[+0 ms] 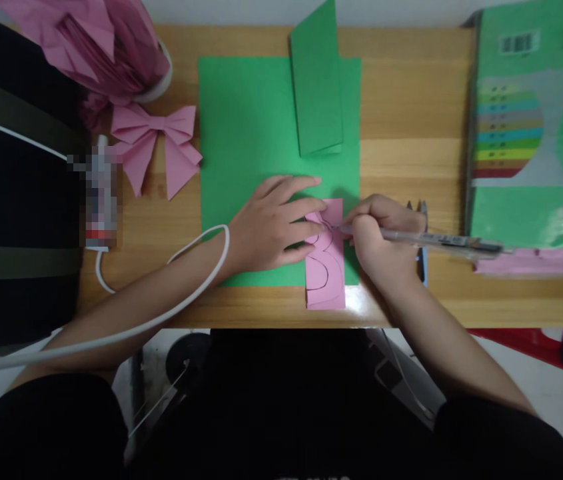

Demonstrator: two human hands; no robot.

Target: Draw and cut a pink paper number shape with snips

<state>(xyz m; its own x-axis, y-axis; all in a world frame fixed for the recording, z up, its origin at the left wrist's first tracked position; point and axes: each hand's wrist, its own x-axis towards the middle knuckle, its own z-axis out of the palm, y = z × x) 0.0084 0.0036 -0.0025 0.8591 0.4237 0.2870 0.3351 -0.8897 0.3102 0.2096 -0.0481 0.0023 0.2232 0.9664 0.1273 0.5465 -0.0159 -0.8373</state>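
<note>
A narrow pink paper strip (330, 287) with dark curved pen lines lies over the lower right part of a green sheet (246, 133). My left hand (276, 223) rests flat with fingers spread, several fingertips on the strip. My right hand (386, 237) is closed round a clear pen (421, 238), its tip at the strip near the drawn curves. A folded green paper (317, 93) lies on the sheet above my hands. Partly hidden behind my right hand is a blue and dark tool (422, 263), its kind unclear.
A pink paper bow (156, 143) lies left of the sheet, below a pink paper bundle (111, 53). A white cable (196, 287) loops over my left forearm. A green paper pack (536, 207) is at the right, a black bag-like object (16, 200) at the left.
</note>
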